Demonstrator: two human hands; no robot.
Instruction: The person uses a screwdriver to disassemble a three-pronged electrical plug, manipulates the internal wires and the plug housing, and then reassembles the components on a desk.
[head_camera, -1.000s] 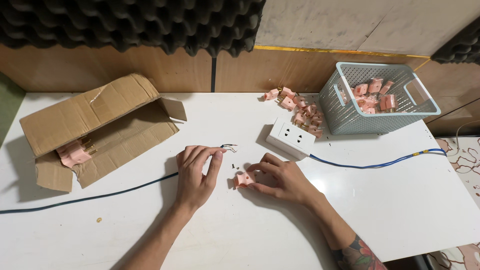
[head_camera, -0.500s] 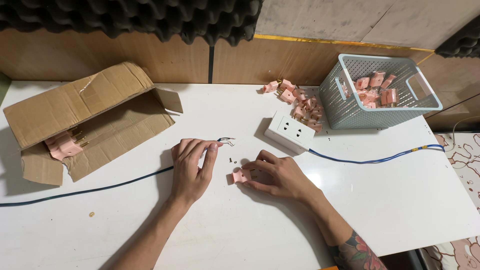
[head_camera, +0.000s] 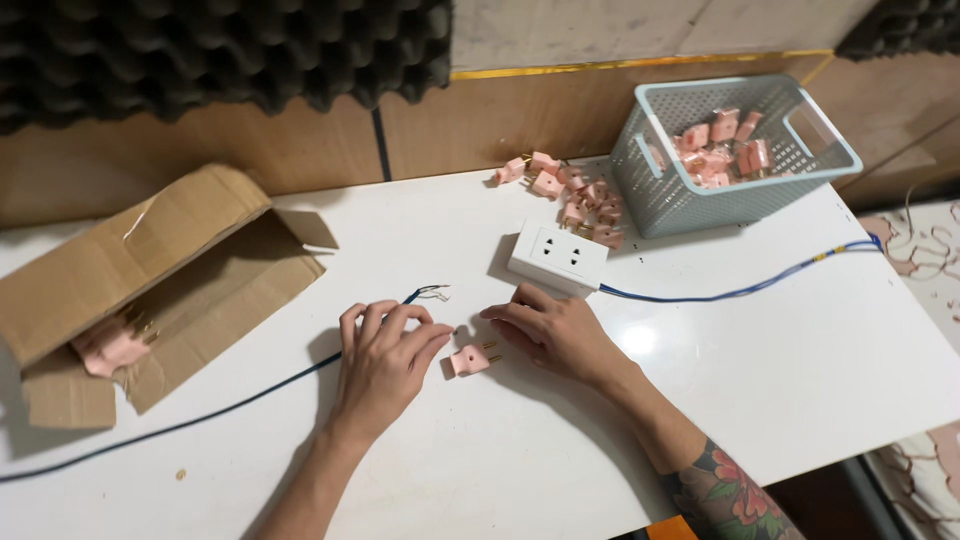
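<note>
Everything is placed here relative to the pink plug (head_camera: 470, 359), which lies on the white desk (head_camera: 520, 460) with its two brass pins pointing right. Nearest the viewer, two forearms are seen reaching in from the lower edge, the right one tattooed. The left hand (head_camera: 383, 360) is laid palm down just left of the plug, its fingers spread and resting on the desk over a dark blue cable (head_camera: 200, 420); nothing is enclosed by its grip, which is released. The fingertips are close to the plug, but touching cannot be made out. The right hand (head_camera: 550, 330) is set just right of the plug, also flat and loose, with nothing grasped; its fingertips lie near the pins.

The cable is run from beneath the left hand away to the lower left of the plug, and its stripped end (head_camera: 435, 292), with thin bare wires, is seen just beyond the plug, above the left hand. A little farther beyond the plug and to the right, a white socket block (head_camera: 557, 257) is placed on the desk, and a second blue cable (head_camera: 740, 290) is led from it to the right.

Well to the left of the plug, an open cardboard box (head_camera: 150, 290) holding pink pieces is lying. Farthest beyond, a loose heap of pink plugs (head_camera: 565, 190) is piled, and beside it a pale blue mesh basket (head_camera: 650, 170) containing more of them.
</note>
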